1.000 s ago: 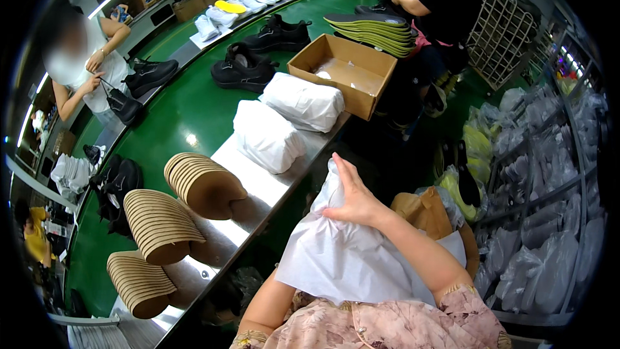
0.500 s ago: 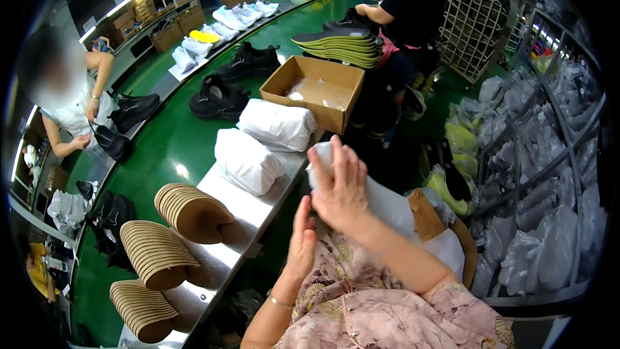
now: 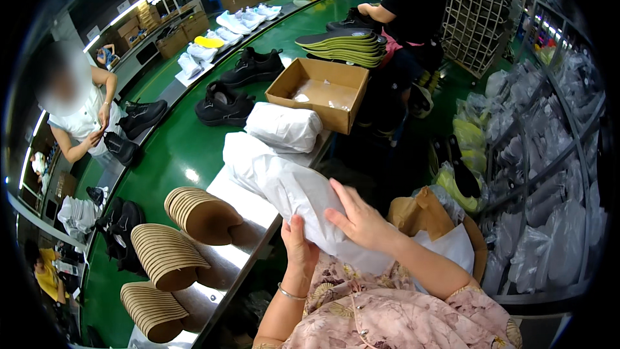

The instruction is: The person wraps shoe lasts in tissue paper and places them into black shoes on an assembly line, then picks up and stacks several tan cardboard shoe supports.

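Note:
A long white paper-wrapped bundle lies between my two hands, slanting from my front toward the metal shelf. My left hand grips its near left side with the thumb up; its other fingers are partly hidden. My right hand presses on its right side with fingers bent over the paper. At its far end it overlaps a second white paper-wrapped bundle on the shelf, and a third white bundle rests just beyond. What the paper wraps, if anything, is hidden.
Curved brown cardboard stacks line the metal shelf at left. An opened cardboard box holds clear packets beyond the bundles. Black shoes and green insoles sit on the green table. Bagged items fill a rack at right. Two co-workers handle shoes.
The white paper in my hands now shows as a long bundle stretched toward the shelf. My right hand has come down and nearer me, and both hands now hold the bundle's sides.

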The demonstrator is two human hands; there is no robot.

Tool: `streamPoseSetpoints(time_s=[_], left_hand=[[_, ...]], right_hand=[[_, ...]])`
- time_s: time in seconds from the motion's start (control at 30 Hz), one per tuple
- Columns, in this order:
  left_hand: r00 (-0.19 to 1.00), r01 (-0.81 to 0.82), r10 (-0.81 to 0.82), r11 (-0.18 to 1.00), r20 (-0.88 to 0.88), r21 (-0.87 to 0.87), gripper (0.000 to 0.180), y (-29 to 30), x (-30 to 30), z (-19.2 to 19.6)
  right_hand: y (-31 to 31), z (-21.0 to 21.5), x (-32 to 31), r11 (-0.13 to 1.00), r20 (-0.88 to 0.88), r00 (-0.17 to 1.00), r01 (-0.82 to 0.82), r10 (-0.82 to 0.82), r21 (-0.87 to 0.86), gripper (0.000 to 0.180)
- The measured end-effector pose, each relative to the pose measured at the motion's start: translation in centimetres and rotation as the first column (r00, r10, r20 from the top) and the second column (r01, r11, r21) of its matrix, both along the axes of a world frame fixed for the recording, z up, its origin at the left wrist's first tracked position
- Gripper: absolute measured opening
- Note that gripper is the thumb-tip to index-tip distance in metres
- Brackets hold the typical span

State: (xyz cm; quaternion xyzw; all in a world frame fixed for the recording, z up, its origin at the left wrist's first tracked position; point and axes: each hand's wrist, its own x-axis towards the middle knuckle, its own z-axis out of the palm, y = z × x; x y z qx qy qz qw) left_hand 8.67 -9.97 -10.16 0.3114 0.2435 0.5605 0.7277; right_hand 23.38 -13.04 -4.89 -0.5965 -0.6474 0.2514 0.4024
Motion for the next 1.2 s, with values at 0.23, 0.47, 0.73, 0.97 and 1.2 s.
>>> streamPoseSetpoints(time_s=[0.23,0.47,0.73,0.97,1.2], left_hand=[[0.966,0.248,-0.224,0.944,0.129,-0.216,0.097,-0.8,-0.5,1.2],[0.95,0.258,-0.21,0.944,0.23,-0.204,0.1,-0.4,0.3,1.0],[0.921,0.331,-0.334,0.942,0.201,0.047,0.114,1.4,1.1,4.3],[0.799,0.55,-0.586,0.803,0.137,0.227,0.096,4.2,0.9,4.3],[0.986,0.16,-0.161,0.987,-0.041,-0.021,0.066,5.0,-0.7,4.6]], right_hand=[[-0.4,-1.1,-0.1,0.997,-0.489,0.872,-0.002,-0.033,-0.071,0.037],[-0.4,-1.1,-1.6,0.987,-0.957,0.264,-0.071,-0.118,-0.141,0.026],[0.4,-3.1,-1.4,0.854,-0.976,-0.12,-0.511,-0.183,-0.098,0.04],[1.6,-2.8,-1.2,0.886,-0.985,0.074,-0.43,-0.156,-0.173,0.049],[0.9,2.2,4.7,0.902,-0.813,0.565,-0.411,0.139,-0.132,0.09]])
